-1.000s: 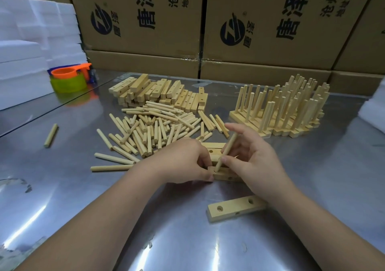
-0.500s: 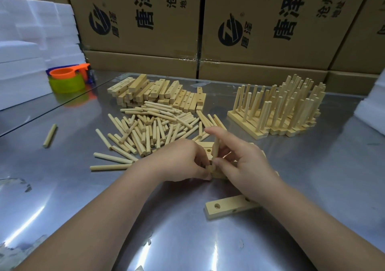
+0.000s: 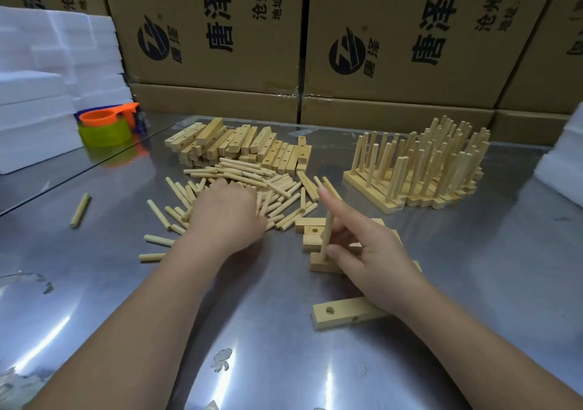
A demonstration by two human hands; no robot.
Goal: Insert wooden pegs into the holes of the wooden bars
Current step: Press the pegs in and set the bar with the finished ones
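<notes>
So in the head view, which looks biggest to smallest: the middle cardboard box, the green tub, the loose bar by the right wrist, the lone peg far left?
1. middle cardboard box, by far.
2. green tub and loose bar look alike; the bar lies nearer the camera, so no ranking.
3. lone peg.

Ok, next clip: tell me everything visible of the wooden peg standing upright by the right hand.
The pale round wooden peg is a smooth, plain dowel of light, unfinished-looking wood. It stands nearly upright, top leaning slightly right, its lower end seated in a hole near the left end of a pale flat wooden bar on the metal table. The right hand seems to pinch its lower half between thumb and a curled finger; the index finger sticks out above it.
</notes>
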